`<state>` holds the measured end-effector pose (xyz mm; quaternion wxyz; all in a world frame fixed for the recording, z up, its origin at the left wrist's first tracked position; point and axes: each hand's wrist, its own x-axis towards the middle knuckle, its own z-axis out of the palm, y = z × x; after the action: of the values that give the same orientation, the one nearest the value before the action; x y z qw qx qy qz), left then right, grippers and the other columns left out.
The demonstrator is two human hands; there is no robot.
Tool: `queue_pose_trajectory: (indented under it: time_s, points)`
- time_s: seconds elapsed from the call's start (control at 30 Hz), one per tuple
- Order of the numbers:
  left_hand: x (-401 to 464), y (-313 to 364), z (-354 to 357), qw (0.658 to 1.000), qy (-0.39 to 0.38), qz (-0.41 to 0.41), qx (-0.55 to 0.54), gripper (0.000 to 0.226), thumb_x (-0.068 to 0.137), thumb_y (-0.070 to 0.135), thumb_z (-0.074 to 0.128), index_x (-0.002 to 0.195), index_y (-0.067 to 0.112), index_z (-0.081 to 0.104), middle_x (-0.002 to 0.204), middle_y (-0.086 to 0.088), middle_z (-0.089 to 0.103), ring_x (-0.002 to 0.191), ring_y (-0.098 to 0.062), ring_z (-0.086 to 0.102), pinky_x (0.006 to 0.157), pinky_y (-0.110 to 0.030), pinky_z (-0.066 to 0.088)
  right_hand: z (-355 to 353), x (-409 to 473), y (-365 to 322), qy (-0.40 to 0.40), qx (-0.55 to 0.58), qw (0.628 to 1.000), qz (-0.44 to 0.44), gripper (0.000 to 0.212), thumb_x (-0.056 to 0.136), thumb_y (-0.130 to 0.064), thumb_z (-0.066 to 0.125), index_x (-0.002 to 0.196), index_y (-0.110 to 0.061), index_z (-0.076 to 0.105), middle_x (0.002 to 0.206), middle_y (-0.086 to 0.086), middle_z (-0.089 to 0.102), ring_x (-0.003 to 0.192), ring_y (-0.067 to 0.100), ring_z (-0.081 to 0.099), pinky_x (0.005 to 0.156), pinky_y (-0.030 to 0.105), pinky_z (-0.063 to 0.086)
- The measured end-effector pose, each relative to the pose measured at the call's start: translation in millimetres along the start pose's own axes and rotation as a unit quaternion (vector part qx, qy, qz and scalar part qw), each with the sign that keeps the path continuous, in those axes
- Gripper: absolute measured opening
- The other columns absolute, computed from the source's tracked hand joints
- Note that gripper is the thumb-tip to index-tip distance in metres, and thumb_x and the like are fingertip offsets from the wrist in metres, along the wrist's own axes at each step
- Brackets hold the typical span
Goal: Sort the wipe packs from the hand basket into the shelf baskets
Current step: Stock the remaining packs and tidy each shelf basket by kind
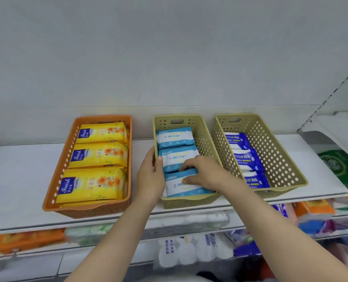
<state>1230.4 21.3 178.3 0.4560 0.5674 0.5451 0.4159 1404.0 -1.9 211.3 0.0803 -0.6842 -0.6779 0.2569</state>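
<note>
Two hands (pixel 205 171) on light-blue pack (pixel 184 185)

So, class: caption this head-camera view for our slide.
Both hands settle a light-blue pack into the middle basket, between yellow and dark-blue packs.

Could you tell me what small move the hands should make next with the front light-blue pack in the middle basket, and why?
Probably press the front light-blue and white wipe pack flat, then let go. The right hand lies on its top edge, the left hand steadies the perforated khaki plastic middle basket at its side wall, and the pack looks nearly seated in line behind the front rim.
</note>
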Motion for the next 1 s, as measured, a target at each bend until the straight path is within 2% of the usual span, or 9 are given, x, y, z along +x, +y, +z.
queue_pose_trajectory:
  time_s: [0.13,0.2,0.3,0.4,0.57,0.67,0.77,0.9,1.0]
  points:
    - [-1,-3,-1,1.000,-0.010,-0.004,-0.002,0.033,0.103,0.028,0.039,0.133,0.037,0.049,0.116,0.013,0.064,0.095,0.003,0.061,0.077,-0.031,0.057,5,-6,-3,0.079,-0.113,0.990,-0.022,0.055,0.079,-0.044,0.076,0.131,-0.034,0.058,0.118,-0.001,0.049,0.118,0.020,0.042,0.099,0.034,0.039]
    - [-1,-2,-2,1.000,-0.016,-0.011,-0.002,0.033,0.104,0.029,0.038,0.134,0.037,0.048,0.115,0.012,0.063,0.096,-0.001,0.062,0.078,-0.036,0.059,7,-7,-2,0.100,-0.173,0.979,-0.035,0.067,0.081,-0.048,0.072,0.141,-0.033,0.046,0.133,0.000,0.045,0.128,0.022,0.037,0.103,0.038,0.038]
    - [-1,0,-2,1.000,-0.014,-0.014,0.007,0.036,0.104,0.031,0.038,0.139,0.035,0.044,0.120,0.010,0.062,0.096,-0.003,0.063,0.074,-0.033,0.059,8,-2,1,-0.024,-0.177,0.984,-0.030,0.071,0.095,-0.045,0.057,0.154,-0.031,0.022,0.164,-0.001,0.013,0.151,0.021,0.008,0.120,0.043,0.021]
    - [-2,1,0,1.000,-0.007,-0.023,0.007,0.038,0.104,0.033,0.038,0.142,0.036,0.042,0.118,0.012,0.059,0.090,0.003,0.061,0.063,-0.019,0.055,5,6,4,-0.094,-0.170,0.981,-0.021,0.073,0.098,-0.042,0.053,0.157,-0.029,0.011,0.165,0.000,-0.001,0.152,0.020,-0.003,0.123,0.041,0.011]
    - [-6,7,-2,0.999,-0.005,-0.029,0.019,0.040,0.104,0.032,0.038,0.144,0.033,0.041,0.121,0.010,0.060,0.090,0.008,0.058,0.055,-0.007,0.047,8,7,7,-0.082,-0.178,0.980,-0.028,0.073,0.098,-0.044,0.052,0.156,-0.029,0.011,0.165,0.000,-0.001,0.152,0.020,-0.001,0.122,0.043,0.016]
    - [-9,13,0,0.999,0.011,-0.020,0.048,0.037,0.104,0.029,0.039,0.140,0.029,0.045,0.112,0.011,0.060,0.080,0.014,0.055,0.051,-0.001,0.041,9,6,7,-0.078,-0.185,0.979,-0.034,0.071,0.099,-0.045,0.049,0.156,-0.027,0.012,0.165,0.001,0.001,0.152,0.021,0.000,0.121,0.045,0.018]
    - [-13,23,-2,0.994,0.018,-0.020,0.105,0.037,0.104,0.027,0.041,0.140,0.024,0.046,0.118,0.004,0.062,0.080,0.005,0.056,0.052,-0.004,0.041,3,6,3,-0.078,-0.182,0.979,-0.046,0.071,0.096,-0.044,0.054,0.155,-0.024,0.020,0.164,0.005,0.012,0.149,0.025,0.012,0.120,0.043,0.021]
    - [-26,43,-23,0.986,0.021,-0.011,0.166,0.043,0.102,0.025,0.047,0.144,0.016,0.042,0.140,-0.006,0.054,0.121,-0.018,0.054,0.086,-0.019,0.039,-13,7,-12,-0.045,-0.175,0.981,-0.073,0.056,0.094,-0.038,0.059,0.144,-0.018,0.043,0.147,0.006,0.043,0.133,0.025,0.041,0.106,0.036,0.037]
    - [-41,62,-67,0.968,0.058,0.035,0.242,0.046,0.097,0.027,0.055,0.140,0.014,0.047,0.139,-0.007,0.055,0.127,-0.022,0.051,0.097,-0.028,0.040,-27,5,-44,0.000,-0.191,0.977,-0.090,0.051,0.095,-0.037,0.057,0.141,-0.018,0.048,0.145,0.008,0.047,0.132,0.027,0.044,0.103,0.039,0.042]
